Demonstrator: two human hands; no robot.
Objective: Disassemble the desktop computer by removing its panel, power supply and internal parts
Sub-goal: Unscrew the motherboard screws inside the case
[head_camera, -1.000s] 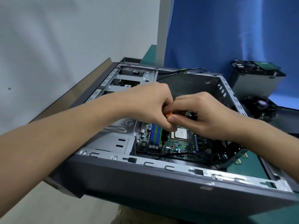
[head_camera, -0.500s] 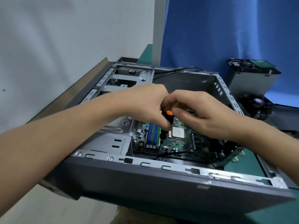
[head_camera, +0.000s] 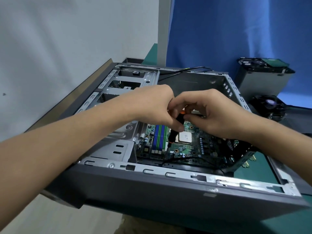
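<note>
Green bench | 1 case | left hand, right hand grip 1 screwdriver

Your case is grey; its motherboard green, with slots striped blue and green. Your screwdriver is black with orange, the surface teal-green, the backdrop blue.

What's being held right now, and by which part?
A screwdriver: the left hand grips its black handle, the right hand pinches the orange top end.
</note>
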